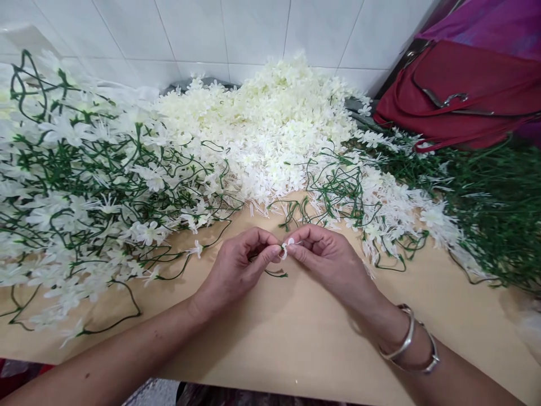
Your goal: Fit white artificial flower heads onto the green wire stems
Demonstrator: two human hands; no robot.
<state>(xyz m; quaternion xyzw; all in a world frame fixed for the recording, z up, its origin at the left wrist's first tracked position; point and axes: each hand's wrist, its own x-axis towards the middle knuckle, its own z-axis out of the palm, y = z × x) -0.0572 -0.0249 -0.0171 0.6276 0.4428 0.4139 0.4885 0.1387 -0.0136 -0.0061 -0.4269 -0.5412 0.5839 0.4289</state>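
Observation:
My left hand [243, 262] and my right hand [325, 256] meet at the middle of a tan board [296, 338]. Their fingertips pinch together around a small white artificial flower [288, 246]. A thin green wire stem [274, 274] runs out from under my left fingers, which are curled closed on it. My right hand is also closed in a pinch on the flower, and metal bangles [408, 341] circle its wrist.
A big heap of loose white blossoms [270, 124] lies behind the hands. Finished green stems with flowers [84, 186] spread at the left, bare green stems [490, 208] at the right. A red bag [460, 96] sits at the back right by a tiled wall [190, 28].

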